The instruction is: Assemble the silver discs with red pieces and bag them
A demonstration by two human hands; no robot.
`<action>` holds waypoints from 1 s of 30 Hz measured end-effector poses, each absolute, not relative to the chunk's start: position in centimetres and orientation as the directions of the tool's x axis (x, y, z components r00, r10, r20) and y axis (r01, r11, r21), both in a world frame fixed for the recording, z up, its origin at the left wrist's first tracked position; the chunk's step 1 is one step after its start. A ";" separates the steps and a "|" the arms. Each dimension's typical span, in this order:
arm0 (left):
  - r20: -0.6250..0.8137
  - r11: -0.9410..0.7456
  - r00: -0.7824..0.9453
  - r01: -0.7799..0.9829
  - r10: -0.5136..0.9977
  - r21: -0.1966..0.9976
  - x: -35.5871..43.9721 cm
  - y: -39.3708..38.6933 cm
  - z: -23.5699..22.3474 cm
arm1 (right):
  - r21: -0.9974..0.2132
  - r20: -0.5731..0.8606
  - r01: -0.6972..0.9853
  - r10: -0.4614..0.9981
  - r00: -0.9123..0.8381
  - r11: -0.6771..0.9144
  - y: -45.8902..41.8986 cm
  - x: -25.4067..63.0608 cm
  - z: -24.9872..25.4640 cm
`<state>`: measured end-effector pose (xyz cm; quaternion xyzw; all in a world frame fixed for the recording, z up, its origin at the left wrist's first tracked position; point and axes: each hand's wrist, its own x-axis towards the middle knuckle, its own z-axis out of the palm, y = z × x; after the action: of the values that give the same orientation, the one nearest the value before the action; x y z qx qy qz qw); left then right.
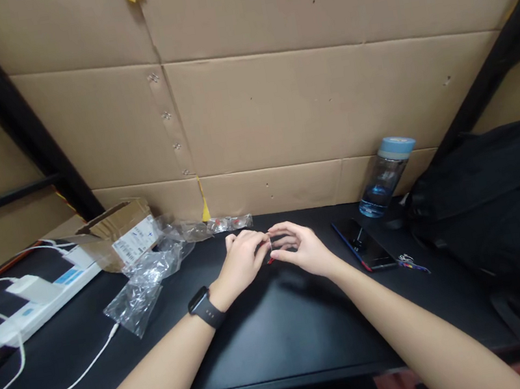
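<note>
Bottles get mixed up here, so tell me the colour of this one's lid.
The lid is light blue; it shows in the head view, the only one.

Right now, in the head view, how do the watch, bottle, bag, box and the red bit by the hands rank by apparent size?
1. Bag
2. Box
3. Bottle
4. Watch
5. Red bit, partly hidden, so its full size is unsure

One bottle [386,178], one carton [135,239], one bag [504,208], one watch [204,306], one power strip [56,297], seemingly one red piece [271,260].
</note>
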<state>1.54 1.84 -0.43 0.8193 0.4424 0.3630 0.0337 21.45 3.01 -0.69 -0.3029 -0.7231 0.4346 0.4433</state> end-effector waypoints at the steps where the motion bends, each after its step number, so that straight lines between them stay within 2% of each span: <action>1: 0.555 -0.601 0.340 0.692 0.760 0.400 1.6 1.8 -0.4 | -0.896 0.380 0.053 0.824 -0.421 0.441 3.0 21.4 -0.7; 4: 0.530 -0.582 0.305 0.642 0.791 0.500 1.6 1.7 -0.2 | -0.900 0.382 0.043 0.831 -0.404 0.435 2.9 21.3 -0.7; 9: 0.464 -0.538 0.273 0.445 0.843 0.716 1.3 1.9 -0.2 | -0.901 0.391 0.023 0.833 -0.391 0.433 3.1 21.2 -0.8; 15: 0.433 -0.486 0.228 0.299 0.872 0.821 1.2 2.5 -0.8 | -0.905 0.388 0.010 0.836 -0.387 0.425 3.1 21.3 -0.8; 22: 0.447 -0.498 0.221 0.378 0.867 0.780 1.3 2.4 -0.6 | -0.905 0.397 -0.011 0.833 -0.385 0.426 2.9 21.0 -0.9; 27: 0.574 -0.584 0.180 0.463 0.799 0.667 1.4 2.3 -0.5 | -0.909 0.400 -0.041 0.843 -0.360 0.414 2.8 20.8 -0.9; 30: 0.601 -0.586 0.152 0.497 0.785 0.640 1.5 2.3 -0.7 | -0.921 0.382 -0.070 0.857 -0.345 0.383 2.8 20.7 -1.2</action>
<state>1.48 2.32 -0.66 0.7446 0.4302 0.4886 0.1474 20.73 2.85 -1.17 -0.2935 -0.6706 0.4717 0.4915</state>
